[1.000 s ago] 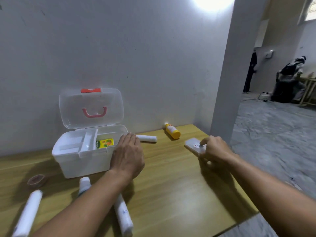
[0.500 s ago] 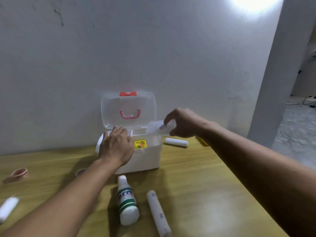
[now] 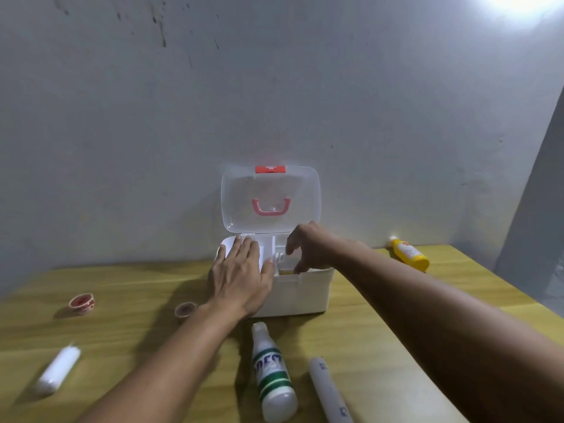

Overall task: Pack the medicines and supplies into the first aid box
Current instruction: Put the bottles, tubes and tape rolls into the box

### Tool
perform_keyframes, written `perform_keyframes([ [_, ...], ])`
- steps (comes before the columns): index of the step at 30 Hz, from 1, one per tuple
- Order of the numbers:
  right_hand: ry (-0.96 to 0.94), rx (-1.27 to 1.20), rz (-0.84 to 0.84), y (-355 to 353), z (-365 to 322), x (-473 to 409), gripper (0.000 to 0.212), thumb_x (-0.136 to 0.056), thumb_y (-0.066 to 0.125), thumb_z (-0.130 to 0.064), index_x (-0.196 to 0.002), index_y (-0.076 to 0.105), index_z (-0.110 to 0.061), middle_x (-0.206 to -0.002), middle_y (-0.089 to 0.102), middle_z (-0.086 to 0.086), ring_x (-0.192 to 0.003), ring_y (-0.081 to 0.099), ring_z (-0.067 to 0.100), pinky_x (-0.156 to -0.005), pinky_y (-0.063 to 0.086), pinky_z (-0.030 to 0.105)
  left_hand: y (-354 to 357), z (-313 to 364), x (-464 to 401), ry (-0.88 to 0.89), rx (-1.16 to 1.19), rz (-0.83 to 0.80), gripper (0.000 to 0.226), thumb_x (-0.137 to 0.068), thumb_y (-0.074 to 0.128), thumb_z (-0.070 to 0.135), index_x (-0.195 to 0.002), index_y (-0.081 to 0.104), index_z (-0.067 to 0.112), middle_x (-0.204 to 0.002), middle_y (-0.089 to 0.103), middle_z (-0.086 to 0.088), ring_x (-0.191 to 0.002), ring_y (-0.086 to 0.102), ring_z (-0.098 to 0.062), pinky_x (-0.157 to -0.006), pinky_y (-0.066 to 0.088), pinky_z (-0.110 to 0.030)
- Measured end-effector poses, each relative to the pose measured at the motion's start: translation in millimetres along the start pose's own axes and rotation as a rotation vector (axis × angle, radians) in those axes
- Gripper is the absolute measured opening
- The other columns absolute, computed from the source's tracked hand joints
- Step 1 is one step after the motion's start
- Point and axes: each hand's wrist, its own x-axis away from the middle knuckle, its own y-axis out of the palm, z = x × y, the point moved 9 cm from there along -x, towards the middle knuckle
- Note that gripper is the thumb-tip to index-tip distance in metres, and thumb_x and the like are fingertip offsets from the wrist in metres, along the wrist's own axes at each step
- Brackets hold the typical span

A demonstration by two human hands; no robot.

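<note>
From the head camera, we cannot make out what sits under the right hand [image 3: 314, 248]: its fingers curl down into the right part of the open first aid box [image 3: 300, 293], spread a little, and whether they pinch anything we cannot tell. A small white item with dark marks [image 3: 280, 256] peeks out beside the thumb, too small to read. Our left hand [image 3: 241, 274] lies flat on the box's left side, fingers together and straight, covering that compartment.

The box stands on the wooden table [image 3: 122, 300] against the wall, its clear lid [image 3: 270, 203] upright with a pink handle. Near us lies a white bottle with green bands [image 3: 273, 372], its letters partly readable as "DEST", beside a white roll [image 3: 329, 390] cut by the frame edge. A yellow bottle [image 3: 409, 253] lies to the right; two tape rolls [image 3: 81, 303] and a blurred white roll [image 3: 58, 370] lie left.
</note>
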Motion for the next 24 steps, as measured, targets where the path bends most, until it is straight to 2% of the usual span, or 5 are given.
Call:
perform_keyframes([
  [9,0.052,-0.128,0.095,-5,11,-4,0.046,-0.064,0.086,-0.023,-0.104,0.071,-0.005,-0.104,0.072,0.011,-0.088,0.068,0.025,-0.082,0.058,0.037,4,-3,-1,-0.017,-0.014,-0.045,0.054,-0.096,0.024,0.042,-0.138,0.038,0.011,-0.154,0.032,-0.004,-0.145,0.019,-0.019,-0.117,0.015,-0.045],
  [13,0.108,-0.292,0.424,-62,51,22,0.027,-0.065,0.085,-0.018,-0.083,0.075,-0.002,-0.086,0.075,0.014,-0.074,0.065,0.023,-0.064,0.044,0.023,-15,5,-4,-0.019,0.025,0.043,0.044,-0.092,0.027,0.036,-0.116,0.050,0.008,-0.134,0.052,-0.009,-0.131,0.039,-0.026,-0.110,0.027,-0.051],
  [15,0.212,-0.270,0.541,-78,92,38,0.015,-0.070,0.080,-0.014,-0.079,0.076,-0.003,-0.082,0.075,0.017,-0.072,0.065,0.024,-0.063,0.042,0.024,-20,32,-3,0.073,0.036,0.082,0.050,-0.090,0.026,0.035,-0.125,0.048,0.008,-0.139,0.049,-0.010,-0.137,0.034,-0.026,-0.113,0.025,-0.048],
  [19,0.507,-0.024,0.341,-50,185,58,0.011,-0.073,0.066,-0.015,-0.077,0.072,-0.007,-0.088,0.073,0.017,-0.087,0.067,0.038,-0.064,0.048,0.030,-4,104,-3,0.290,0.066,0.050,0.059,-0.085,0.018,0.034,-0.130,0.045,0.009,-0.143,0.046,-0.009,-0.140,0.030,-0.023,-0.117,0.020,-0.040],
  [24,0.662,0.008,0.261,-23,241,82,0.034,-0.082,0.059,-0.031,-0.108,0.065,-0.009,-0.111,0.066,0.016,-0.103,0.060,0.037,-0.078,0.050,0.035,23,139,-26,0.289,0.011,-0.063,0.050,-0.094,0.028,0.036,-0.133,0.039,0.007,-0.145,0.040,-0.010,-0.143,0.022,-0.025,-0.117,0.017,-0.041],
])
